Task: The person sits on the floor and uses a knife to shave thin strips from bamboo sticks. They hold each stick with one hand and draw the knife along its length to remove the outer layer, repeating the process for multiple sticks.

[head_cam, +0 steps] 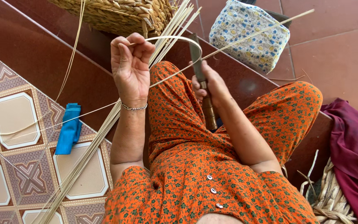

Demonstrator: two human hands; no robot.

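Note:
My left hand (130,68) is raised in front of me, fingers pinched on a thin pale cane strip (168,38) that loops over to the knife blade. My right hand (212,83) grips a knife (201,83) with a grey blade pointing up and a brown wooden handle pointing down toward my lap. The blade meets the strip near its bend. A long bundle of thin cane strips (104,132) lies across my left knee, running from the floor tiles up toward the basket.
A woven basket (121,14) stands on the step above. A patterned fabric pouch (249,33) lies on the red tiles, a blue cloth (68,129) on the patterned floor, a maroon cloth (353,153) and dried plaited fibres (332,199) at right.

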